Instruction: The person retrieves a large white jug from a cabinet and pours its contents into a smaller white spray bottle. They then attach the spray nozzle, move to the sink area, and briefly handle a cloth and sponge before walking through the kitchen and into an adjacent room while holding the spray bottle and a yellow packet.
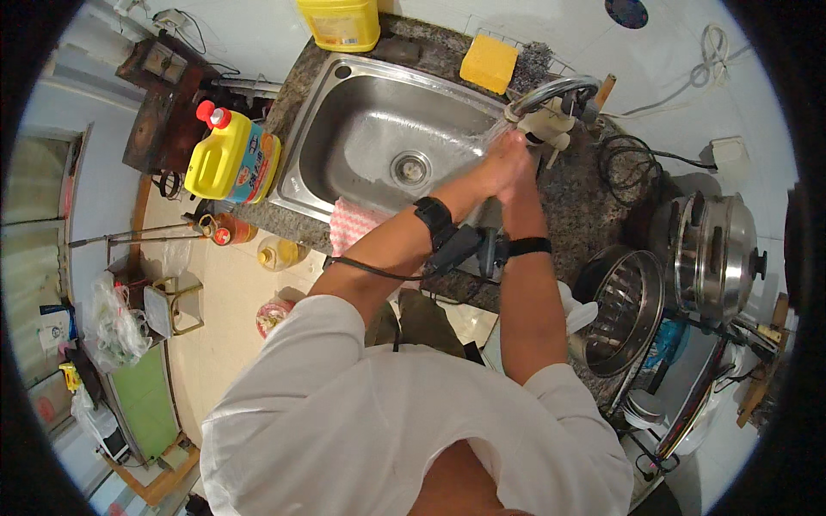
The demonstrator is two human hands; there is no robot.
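My left hand and my right hand are pressed together over the right end of the stainless steel sink. Water runs from the curved metal faucet onto or beside them. The fingers overlap and blur, so their pose is hidden; no object shows between the hands. Both wrists wear black straps with dark devices. Left of my hands, the drain lies uncovered in the wet basin. A pink and white striped cloth hangs over the sink's front rim, beside my left forearm.
A yellow detergent jug stands at the counter's left end. Behind the sink are a yellow container, a yellow sponge and a steel wool scrubber. On the right sit a metal basin and a lidded steamer pot.
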